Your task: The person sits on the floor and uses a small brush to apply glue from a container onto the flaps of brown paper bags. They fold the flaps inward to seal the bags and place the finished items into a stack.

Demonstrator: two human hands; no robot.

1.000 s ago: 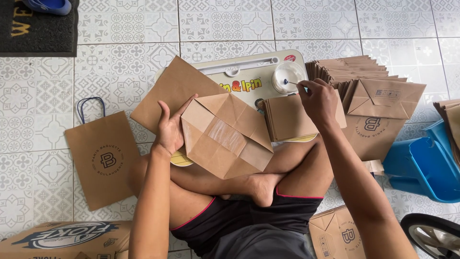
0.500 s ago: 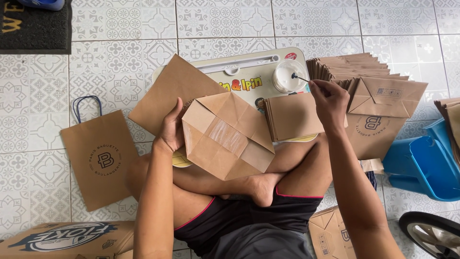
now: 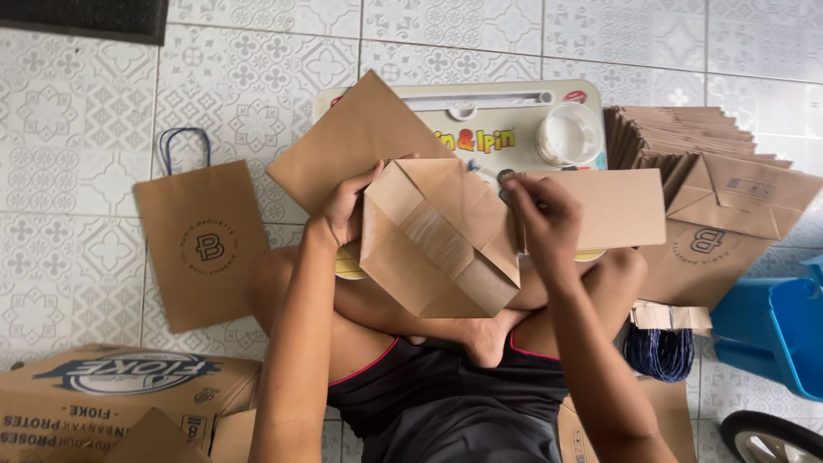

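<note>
Here the person sits cross-legged on the tiled floor [image 3: 77,111] with a folded brown paper bag [image 3: 441,236] resting across the lap, its open folded bottom facing up; the left hand [image 3: 343,210] is closed on the bag's left edge, thumb on top, holding it steady. The right hand [image 3: 544,214] hovers at the bag's upper right corner, fingertips pinched together on something small that I cannot make out. The bag's long axis runs from upper left to lower right, so its folded flaps lie just left of the right hand's grip and between the two hands; the right hand is the nearer to the flap edge. Beyond the bag a small low table [image 3: 506,107] carries a white round tub [image 3: 567,135]; a stack of flat bags [image 3: 703,146] lies to the right, a finished handled bag [image 3: 206,244] to the left.
</note>
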